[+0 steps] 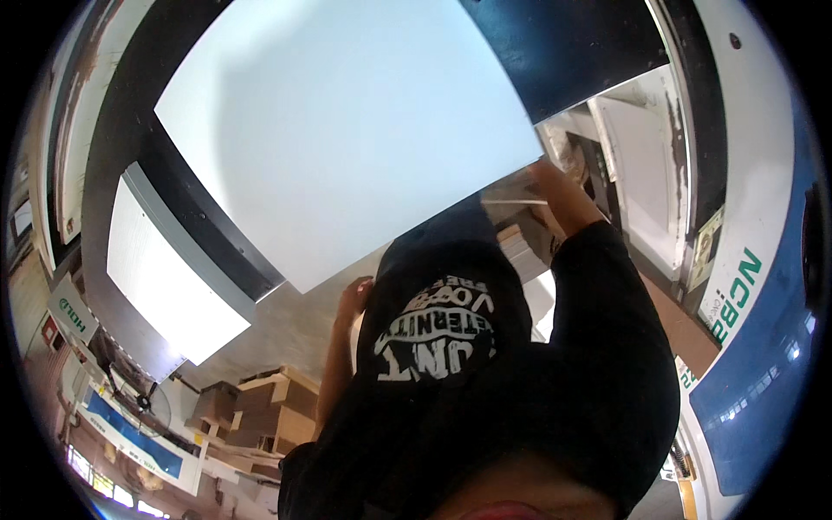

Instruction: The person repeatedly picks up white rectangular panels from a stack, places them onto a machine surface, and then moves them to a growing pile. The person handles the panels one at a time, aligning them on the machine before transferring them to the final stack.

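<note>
A large white panel (364, 130) lies over the dark table surface (581, 52), its near edge jutting out toward my body. At the panel's right-hand near corner is my right hand (539, 172), gripping the edge, its fingers mostly hidden by the board. My left hand (354, 299) hangs below the near edge, close to the front of my black shirt (485, 407) and apart from the panel. Its fingers are curled in; whether anything is inside them is hidden.
Left of the panel, a white board with a grey edge (169, 277) sits beside the dark surface. Stacked brown boards or boxes (269, 412) stand on the floor at lower left. White-and-blue machine housing (754, 390) curves along the right. More white panels (641, 165) lean at upper right.
</note>
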`<state>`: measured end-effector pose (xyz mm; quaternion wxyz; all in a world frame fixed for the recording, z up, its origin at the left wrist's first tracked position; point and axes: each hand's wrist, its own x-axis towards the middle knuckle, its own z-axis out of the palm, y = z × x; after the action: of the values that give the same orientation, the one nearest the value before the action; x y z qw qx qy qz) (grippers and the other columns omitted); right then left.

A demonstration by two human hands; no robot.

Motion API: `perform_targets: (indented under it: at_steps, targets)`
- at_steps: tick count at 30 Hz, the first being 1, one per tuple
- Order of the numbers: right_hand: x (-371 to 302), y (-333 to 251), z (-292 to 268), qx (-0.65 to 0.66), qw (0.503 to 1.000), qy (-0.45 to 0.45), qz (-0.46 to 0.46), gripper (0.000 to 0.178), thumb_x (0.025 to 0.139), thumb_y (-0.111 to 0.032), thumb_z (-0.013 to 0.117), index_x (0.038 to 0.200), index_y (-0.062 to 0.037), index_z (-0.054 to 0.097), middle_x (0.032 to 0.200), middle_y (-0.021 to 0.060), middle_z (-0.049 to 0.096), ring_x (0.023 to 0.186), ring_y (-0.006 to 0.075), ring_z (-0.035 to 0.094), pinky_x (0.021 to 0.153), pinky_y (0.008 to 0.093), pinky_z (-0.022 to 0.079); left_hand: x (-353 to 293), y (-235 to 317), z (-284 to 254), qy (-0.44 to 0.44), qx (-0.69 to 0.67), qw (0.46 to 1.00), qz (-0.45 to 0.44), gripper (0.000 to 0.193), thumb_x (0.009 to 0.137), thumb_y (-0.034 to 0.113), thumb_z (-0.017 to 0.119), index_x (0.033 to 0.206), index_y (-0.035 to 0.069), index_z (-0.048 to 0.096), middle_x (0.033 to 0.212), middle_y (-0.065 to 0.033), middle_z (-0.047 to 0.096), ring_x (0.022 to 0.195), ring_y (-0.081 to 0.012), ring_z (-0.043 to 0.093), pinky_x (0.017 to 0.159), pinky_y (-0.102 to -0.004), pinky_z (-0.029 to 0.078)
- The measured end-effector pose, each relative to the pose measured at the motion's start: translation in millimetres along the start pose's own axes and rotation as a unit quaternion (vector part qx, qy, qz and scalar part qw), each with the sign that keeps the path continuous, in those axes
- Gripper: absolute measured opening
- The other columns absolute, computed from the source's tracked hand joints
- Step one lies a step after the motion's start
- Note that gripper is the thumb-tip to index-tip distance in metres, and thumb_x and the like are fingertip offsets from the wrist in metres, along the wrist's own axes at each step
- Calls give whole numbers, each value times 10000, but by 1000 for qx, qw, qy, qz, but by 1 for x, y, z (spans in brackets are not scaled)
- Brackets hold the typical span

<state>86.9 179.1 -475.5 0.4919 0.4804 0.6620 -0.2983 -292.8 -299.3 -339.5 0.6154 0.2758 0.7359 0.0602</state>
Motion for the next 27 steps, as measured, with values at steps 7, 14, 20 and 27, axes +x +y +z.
perform_targets:
  at_steps: [7, 14, 20, 27]
  targets:
    - [-59, 18, 43, 46, 998, 36, 27, 333, 808, -198, 689, 1087, -17, 710, 1100, 202, 709, 995, 351, 701, 799, 488, 560, 11, 38, -6, 13, 7, 996, 83, 340, 990, 272, 553, 1232, 59, 663, 1119, -167, 722, 1029, -299, 699, 884, -386, 532]
    - [-71, -44, 111, 210, 972, 79, 72, 339, 710, -148, 734, 1029, -33, 740, 1070, 207, 719, 1023, 374, 703, 804, 471, 580, 21, 47, -63, 38, -58, 995, 65, 390, 1018, 318, 536, 1285, 51, 631, 1013, -116, 727, 879, -201, 671, 804, -335, 531]
    - [-87, -73, 108, 261, 958, 110, 46, 250, 718, -126, 742, 952, -41, 755, 971, 201, 739, 959, 384, 720, 803, 471, 584, 12, 15, -82, 66, -18, 995, 71, 369, 1026, 301, 576, 1289, 47, 627, 961, -94, 706, 849, -169, 647, 788, -310, 518]
    - [-67, -77, 103, 285, 949, 138, -7, 288, 730, -181, 776, 981, -41, 749, 999, 186, 741, 966, 373, 723, 803, 472, 586, 27, -3, -68, 34, -12, 998, 57, 358, 1029, 284, 571, 1322, 83, 619, 1032, -111, 720, 950, -189, 673, 825, -327, 526]
